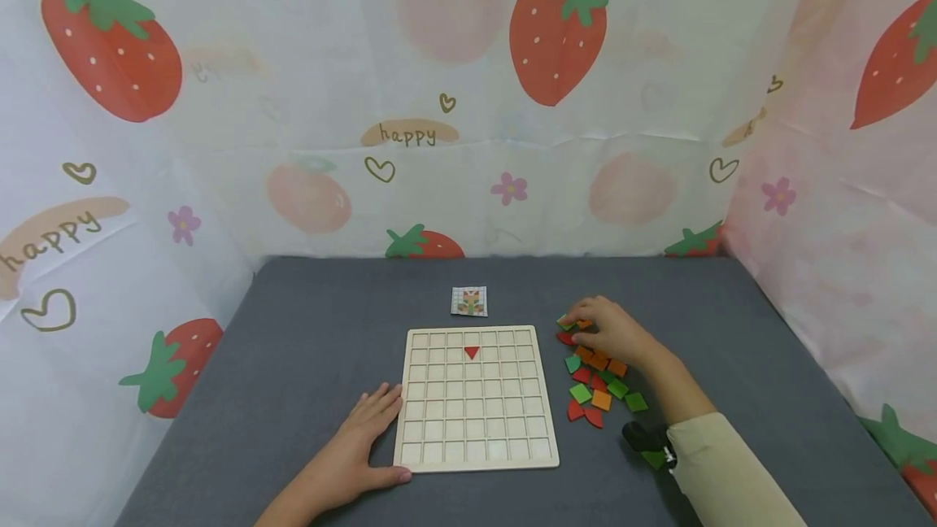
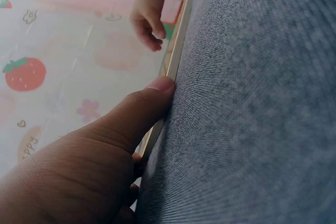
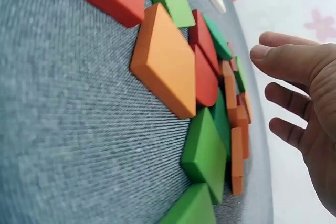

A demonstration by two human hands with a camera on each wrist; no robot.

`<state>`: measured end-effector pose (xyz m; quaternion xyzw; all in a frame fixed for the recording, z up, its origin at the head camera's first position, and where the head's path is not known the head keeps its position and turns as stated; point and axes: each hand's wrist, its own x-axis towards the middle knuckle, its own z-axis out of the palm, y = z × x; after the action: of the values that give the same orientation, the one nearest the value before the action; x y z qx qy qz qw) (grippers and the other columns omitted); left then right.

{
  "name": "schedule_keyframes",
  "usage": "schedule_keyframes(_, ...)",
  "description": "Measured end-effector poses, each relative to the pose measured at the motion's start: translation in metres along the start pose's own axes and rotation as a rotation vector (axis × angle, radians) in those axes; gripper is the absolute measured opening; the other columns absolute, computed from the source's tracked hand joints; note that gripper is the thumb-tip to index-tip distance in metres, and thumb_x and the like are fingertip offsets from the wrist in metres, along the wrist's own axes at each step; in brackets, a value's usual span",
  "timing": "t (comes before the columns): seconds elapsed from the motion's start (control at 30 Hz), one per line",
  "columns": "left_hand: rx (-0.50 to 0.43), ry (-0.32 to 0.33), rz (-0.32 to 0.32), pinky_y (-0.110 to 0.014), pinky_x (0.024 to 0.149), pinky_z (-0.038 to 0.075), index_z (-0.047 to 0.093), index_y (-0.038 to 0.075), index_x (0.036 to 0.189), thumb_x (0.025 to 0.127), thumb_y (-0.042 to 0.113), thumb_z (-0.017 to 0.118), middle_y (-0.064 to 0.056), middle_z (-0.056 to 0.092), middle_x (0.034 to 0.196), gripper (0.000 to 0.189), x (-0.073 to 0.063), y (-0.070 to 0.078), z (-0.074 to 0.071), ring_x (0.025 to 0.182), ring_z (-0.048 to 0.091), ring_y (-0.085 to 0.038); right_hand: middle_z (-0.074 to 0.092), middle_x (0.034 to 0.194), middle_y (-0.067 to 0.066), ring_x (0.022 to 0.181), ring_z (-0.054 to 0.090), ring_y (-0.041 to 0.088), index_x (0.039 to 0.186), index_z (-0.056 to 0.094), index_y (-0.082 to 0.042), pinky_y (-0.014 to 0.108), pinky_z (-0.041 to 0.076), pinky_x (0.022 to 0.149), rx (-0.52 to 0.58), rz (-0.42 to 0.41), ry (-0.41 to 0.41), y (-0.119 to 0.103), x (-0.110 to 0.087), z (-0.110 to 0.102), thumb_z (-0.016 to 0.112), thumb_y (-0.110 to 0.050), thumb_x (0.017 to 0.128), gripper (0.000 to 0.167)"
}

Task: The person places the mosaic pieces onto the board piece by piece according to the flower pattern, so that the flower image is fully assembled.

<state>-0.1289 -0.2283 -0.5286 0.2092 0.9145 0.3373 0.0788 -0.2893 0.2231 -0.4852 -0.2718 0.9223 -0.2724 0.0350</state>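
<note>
A pale square grid board [image 1: 476,411] lies on the grey table, with one red triangle tile [image 1: 472,353] in its top row. My left hand [image 1: 355,443] rests along the board's left side, fingers spread; in the left wrist view its thumb [image 2: 152,90] touches the board's edge. To the right of the board, my right hand [image 1: 613,333] is over the far end of a spread of coloured tiles. The right wrist view shows its fingers loosely bent and apart above the tiles, nothing visible between them. Near that camera lie an orange square tile [image 3: 167,61] and a green tile [image 3: 203,148].
A small printed picture card [image 1: 469,302] lies behind the board. Red, orange and green tiles, such as a green one [image 1: 635,402], lie loosely grouped at the board's right. A strawberry-print cloth [image 1: 322,88] surrounds the table's back and sides.
</note>
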Motion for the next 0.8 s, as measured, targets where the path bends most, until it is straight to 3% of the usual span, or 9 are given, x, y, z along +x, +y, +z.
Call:
schedule_keyframes(0.23,0.001,0.009,0.014,-0.021,0.126,-0.008,0.036,0.004,0.159,0.078,0.065,0.078,-0.007,0.025,0.169,0.109,-0.001,-0.002,0.0,0.159,0.013,-0.032,0.067,0.124,0.003,0.119,0.054,0.03,0.122,0.075,-0.016,0.059,0.045,0.101,0.009,-0.022,-0.028,0.005,0.004,0.006,0.073,-0.011,0.096,0.027)
schedule_keyframes(0.3,0.002,0.01,0.014,-0.023,0.127,-0.007,0.036,0.004,0.159,0.078,0.066,0.078,-0.006,0.025,0.169,0.11,-0.001,-0.002,0.0,0.159,0.013,-0.031,0.067,0.124,0.002,0.119,0.054,0.03,0.122,0.075,-0.017,0.06,0.043,0.103,0.004,-0.023,-0.034,0.006,0.005,0.007,0.073,-0.011,0.096,0.027)
schedule_keyframes(0.47,0.006,0.017,0.028,-0.046,0.128,0.003,0.037,0.003,0.158,0.079,0.065,0.078,-0.008,0.027,0.169,0.108,-0.001,-0.001,0.001,0.158,0.014,-0.033,0.066,0.124,0.001,0.119,0.053,0.03,0.123,0.075,-0.019,0.062,0.04,0.105,-0.008,-0.014,-0.042,0.009,0.006,0.008,0.073,-0.012,0.096,0.028)
schedule_keyframes(0.53,0.006,0.025,0.043,-0.045,0.129,0.003,0.038,0.002,0.157,0.08,0.064,0.078,-0.01,0.028,0.168,0.106,-0.001,0.0,0.001,0.158,0.016,-0.035,0.066,0.123,0.001,0.119,0.053,0.029,0.122,0.076,-0.019,0.063,0.039,0.105,-0.013,-0.011,-0.043,0.01,0.006,0.009,0.073,-0.013,0.096,0.028)
schedule_keyframes(0.67,0.004,0.031,0.058,-0.028,0.129,-0.004,0.039,0.001,0.157,0.081,0.062,0.078,-0.011,0.029,0.168,0.105,-0.001,-0.001,0.001,0.157,0.017,-0.037,0.067,0.122,0.0,0.118,0.053,0.029,0.122,0.076,-0.019,0.063,0.038,0.104,-0.026,-0.011,-0.04,0.01,0.006,0.01,0.074,-0.014,0.095,0.027)
schedule_keyframes(0.8,0.001,0.029,0.045,-0.04,0.13,0.001,0.039,0.001,0.157,0.08,0.063,0.078,-0.01,0.029,0.168,0.106,-0.001,-0.001,0.001,0.157,0.016,-0.036,0.068,0.119,0.0,0.118,0.053,0.029,0.123,0.076,-0.019,0.06,0.038,0.101,-0.056,-0.01,-0.037,0.007,0.007,0.012,0.074,-0.018,0.096,0.028)
